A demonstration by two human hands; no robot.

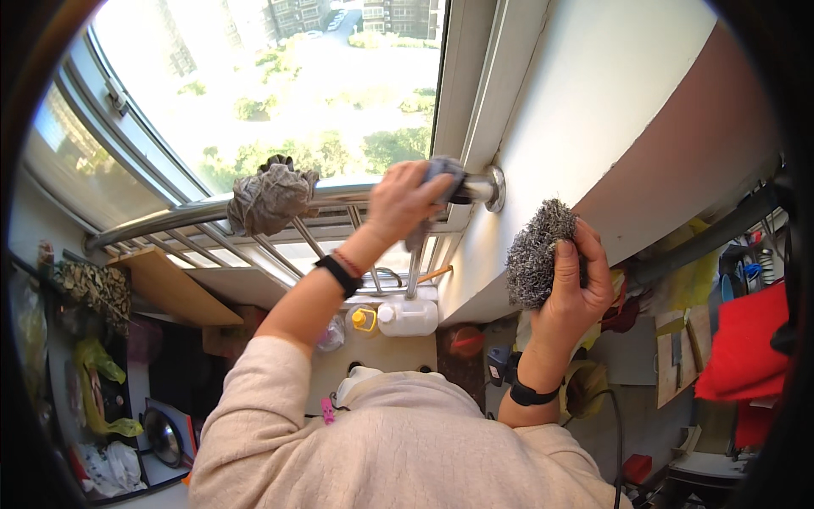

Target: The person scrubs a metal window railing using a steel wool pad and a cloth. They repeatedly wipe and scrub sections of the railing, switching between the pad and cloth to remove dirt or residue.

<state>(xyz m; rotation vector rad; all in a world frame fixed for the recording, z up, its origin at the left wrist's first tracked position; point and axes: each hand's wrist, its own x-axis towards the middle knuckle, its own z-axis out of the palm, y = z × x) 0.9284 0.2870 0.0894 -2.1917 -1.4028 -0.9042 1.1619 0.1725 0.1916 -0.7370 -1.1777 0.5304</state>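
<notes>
My left hand [400, 202] is closed round a grey cloth [444, 176], pressing it against the metal railing [339, 195] near its right end, close to the round wall flange [496, 188]. Part of the cloth hangs below the rail. In my right hand [578, 273], raised beside the white wall, is a steel wool scourer [541, 253], pinched between thumb and fingers and apart from the rail. A crumpled grey-brown rag [271, 198] lies draped over the railing, left of my left hand.
Behind the railing is a large window [280, 93]. Below stand a white plastic jug [409, 317] and a yellow-capped bottle [364, 319]. A wooden board [174, 287] leans at the left. Red cloth [746, 343] and cluttered shelves line the right; a cable [619, 441] hangs beside my right arm.
</notes>
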